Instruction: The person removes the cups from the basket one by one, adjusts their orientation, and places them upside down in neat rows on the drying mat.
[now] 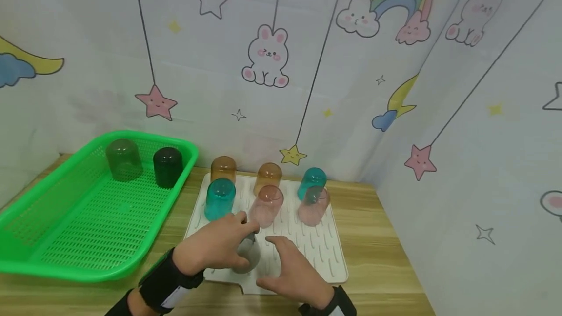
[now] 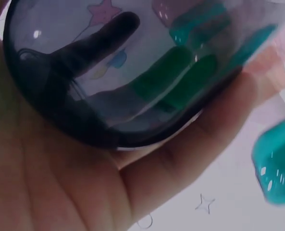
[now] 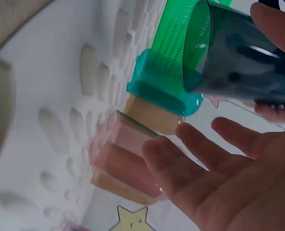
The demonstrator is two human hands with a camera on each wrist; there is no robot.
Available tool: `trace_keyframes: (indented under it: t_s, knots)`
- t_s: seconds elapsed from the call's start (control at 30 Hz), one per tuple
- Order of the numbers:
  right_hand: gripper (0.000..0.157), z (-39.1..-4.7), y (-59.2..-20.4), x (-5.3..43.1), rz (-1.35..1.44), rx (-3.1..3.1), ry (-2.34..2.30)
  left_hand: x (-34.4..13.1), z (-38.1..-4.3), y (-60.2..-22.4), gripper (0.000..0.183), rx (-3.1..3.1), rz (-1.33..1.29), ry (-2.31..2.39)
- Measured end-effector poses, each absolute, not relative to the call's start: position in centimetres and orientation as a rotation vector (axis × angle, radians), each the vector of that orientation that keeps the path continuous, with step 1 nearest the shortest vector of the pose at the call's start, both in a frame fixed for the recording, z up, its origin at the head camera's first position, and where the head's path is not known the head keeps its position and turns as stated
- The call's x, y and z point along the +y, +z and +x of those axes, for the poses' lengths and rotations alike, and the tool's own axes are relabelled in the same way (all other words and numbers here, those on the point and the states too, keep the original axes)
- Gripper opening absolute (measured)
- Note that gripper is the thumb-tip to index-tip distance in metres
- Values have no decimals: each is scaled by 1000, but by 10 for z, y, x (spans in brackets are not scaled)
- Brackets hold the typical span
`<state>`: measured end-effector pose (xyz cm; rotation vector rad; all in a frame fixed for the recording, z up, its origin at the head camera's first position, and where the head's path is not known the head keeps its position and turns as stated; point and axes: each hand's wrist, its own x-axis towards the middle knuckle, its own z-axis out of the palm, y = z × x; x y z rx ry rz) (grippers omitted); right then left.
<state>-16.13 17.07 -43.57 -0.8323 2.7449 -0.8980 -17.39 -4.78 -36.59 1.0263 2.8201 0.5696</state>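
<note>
My left hand [image 1: 215, 243] grips a dark grey see-through cup [image 1: 248, 256], its fingers and thumb curled round it near its closed end. The cup is upside down over the front left of a white ridged drying mat [image 1: 303, 252]. In the left wrist view the fingers show through the smoky wall of the cup [image 2: 108, 96]. To the right of the cup is my right hand [image 1: 296, 269], fingers spread and holding nothing. The right wrist view shows its fingers [image 3: 180, 173] apart from the cup [image 3: 248, 57], whose open rim faces the mat.
Upside-down cups stand on the mat: teal [image 1: 220, 201] and pink [image 1: 267, 207] ones, with amber [image 1: 223, 167] ones behind. At left, a green plastic basket [image 1: 149, 243] holds a grey-brown cup [image 1: 124, 160] and a black cup [image 1: 168, 167]. A patterned curtain [image 1: 210, 62] hangs behind the wooden table [image 1: 373, 238].
</note>
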Motion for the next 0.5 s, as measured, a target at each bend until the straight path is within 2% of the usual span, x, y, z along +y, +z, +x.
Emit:
trace_keyframes:
  t_s: [0.2, 0.5]
  knots:
    - [81, -163, -444, 158, -870, 2697, -1024, -35, -171, -373, 42, 2817, 1094, 629]
    - [85, -167, -449, 155, -812, 2686, -1149, -21, -168, -376, 53, 2871, 1121, 595]
